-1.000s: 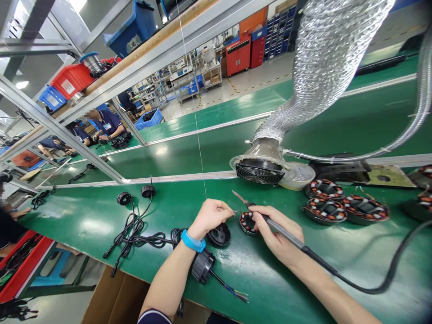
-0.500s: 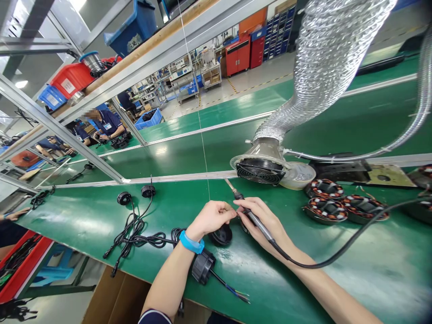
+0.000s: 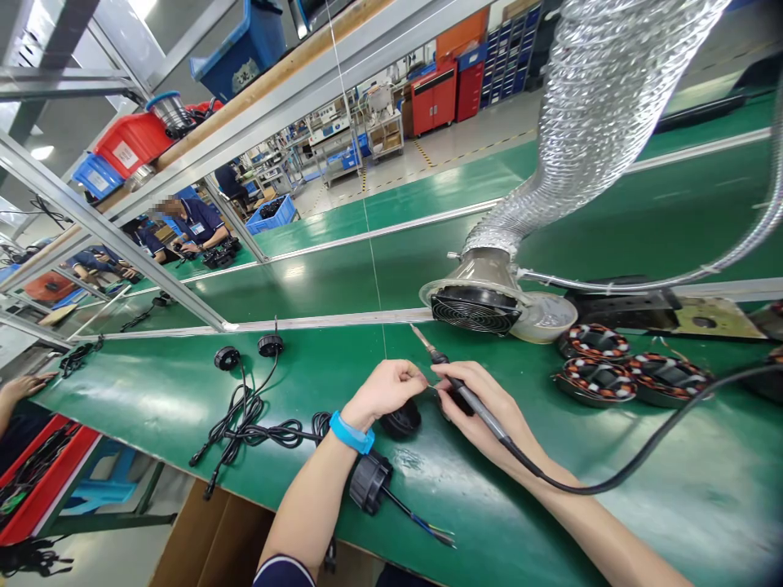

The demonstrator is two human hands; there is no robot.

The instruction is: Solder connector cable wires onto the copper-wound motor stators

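Green workbench (image 3: pixel 152 391), head view: soldering iron (image 3: pixel 471 398) gripped closed in right hand (image 3: pixel 489 416), long axis slanting, tip up-left toward fume extractor hood (image 3: pixel 474 310); left hand (image 3: pixel 385 395) pinched beside it, any held item too small to tell; three whole wound stators (image 3: pixel 596 381) rightward

A slim black-and-silver soldering iron (image 3: pixel 480 408) shows at 4 o'clock, a bright blue rubber wristband (image 3: pixel 351 433) at 7 o'clock, and round stators (image 3: pixel 596 381) banded orange and white at 3 o'clock, on a glossy green bench mat (image 3: pixel 183 408).
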